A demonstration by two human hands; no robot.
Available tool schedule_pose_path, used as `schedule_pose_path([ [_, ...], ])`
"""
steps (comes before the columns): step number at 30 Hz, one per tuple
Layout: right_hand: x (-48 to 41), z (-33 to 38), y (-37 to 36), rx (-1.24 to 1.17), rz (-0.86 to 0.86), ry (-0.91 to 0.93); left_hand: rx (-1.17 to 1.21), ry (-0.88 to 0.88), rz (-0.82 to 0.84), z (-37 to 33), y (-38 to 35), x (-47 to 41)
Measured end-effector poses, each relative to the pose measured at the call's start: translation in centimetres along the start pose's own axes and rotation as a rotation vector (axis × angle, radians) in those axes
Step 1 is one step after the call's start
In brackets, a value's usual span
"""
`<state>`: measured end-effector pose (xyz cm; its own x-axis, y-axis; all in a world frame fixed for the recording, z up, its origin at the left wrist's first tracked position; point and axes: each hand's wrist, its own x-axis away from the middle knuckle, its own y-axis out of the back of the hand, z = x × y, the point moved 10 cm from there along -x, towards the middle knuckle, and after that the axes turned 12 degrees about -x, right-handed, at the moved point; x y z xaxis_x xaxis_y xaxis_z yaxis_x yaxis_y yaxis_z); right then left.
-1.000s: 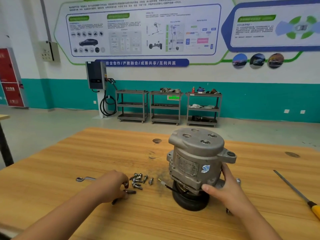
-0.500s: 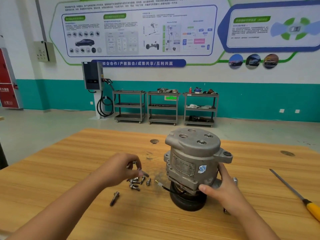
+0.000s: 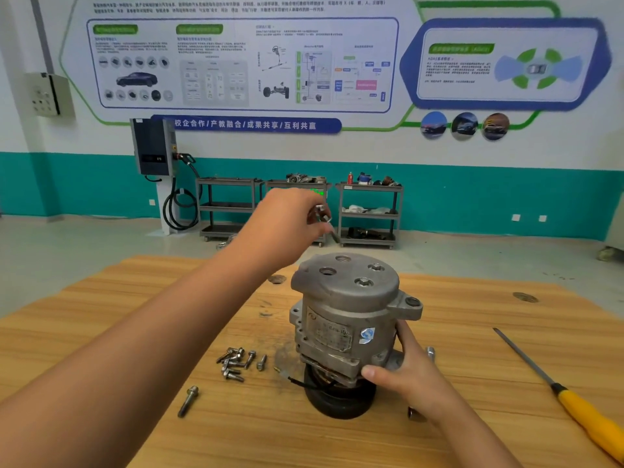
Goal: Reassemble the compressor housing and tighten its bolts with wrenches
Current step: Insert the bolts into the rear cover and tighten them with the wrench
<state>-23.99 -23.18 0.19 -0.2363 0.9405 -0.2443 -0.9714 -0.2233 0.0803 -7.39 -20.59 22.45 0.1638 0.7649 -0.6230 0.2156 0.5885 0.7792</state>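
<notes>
Near the middle of the bench (image 3: 466, 366) the compressor housing (image 3: 341, 319) stands on its clutch pulley (image 3: 337, 400), likely heavy, rigid cast metal, so your right hand (image 3: 408, 376) sensibly clasps its lower flank while your left hand (image 3: 287, 224) pinches bolts (image 3: 324, 216) above it.

One compressor (image 3: 344, 319); one screwdriver (image 3: 557, 389); three carts (image 3: 227, 207); bolts (image 3: 234, 363) too clustered to count.

I see left hand (image 3: 287, 228) and right hand (image 3: 405, 376) bare, forearms (image 3: 152, 332) bare to frame edge.
</notes>
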Motion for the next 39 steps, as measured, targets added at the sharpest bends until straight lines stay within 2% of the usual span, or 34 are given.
schedule_pose_path([
  [5, -0.3, -0.5, 0.2, -0.024, 0.039, -0.039, -0.202, -0.073, 0.128, -1.8, -3.2, -1.3],
  [11, -0.9, -1.1, -0.1, -0.108, 0.104, -0.050, -0.311, -0.156, 0.176, -2.5, -5.1, -1.6],
  [17, -1.3, -1.5, 0.6, -0.189, 0.101, -0.019, -0.215, -0.153, 0.209, -2.2, -5.4, -1.4],
  [22, -1.0, -3.4, 1.0, -0.470, -0.041, -0.063, -0.134, -0.086, 0.234, -1.3, -5.9, -1.3],
  [26, -1.1, -4.0, 3.0, -0.494, -0.369, -0.050, -0.095, -0.062, 0.267, -0.7, -6.3, -1.1],
  [28, -1.0, -4.3, 2.8, -0.601, -0.467, -0.063, -0.099, -0.064, 0.272, -0.7, -6.3, -1.0],
  [34, -1.0, -4.8, -0.8, -0.909, -0.442, -0.165, -0.011, -0.066, 0.259, -0.2, -6.3, -0.6],
  [39, -1.2, -5.4, -1.0, -0.987, -0.435, -0.140, 0.051, -0.062, 0.281, 0.2, -6.3, -0.3],
])
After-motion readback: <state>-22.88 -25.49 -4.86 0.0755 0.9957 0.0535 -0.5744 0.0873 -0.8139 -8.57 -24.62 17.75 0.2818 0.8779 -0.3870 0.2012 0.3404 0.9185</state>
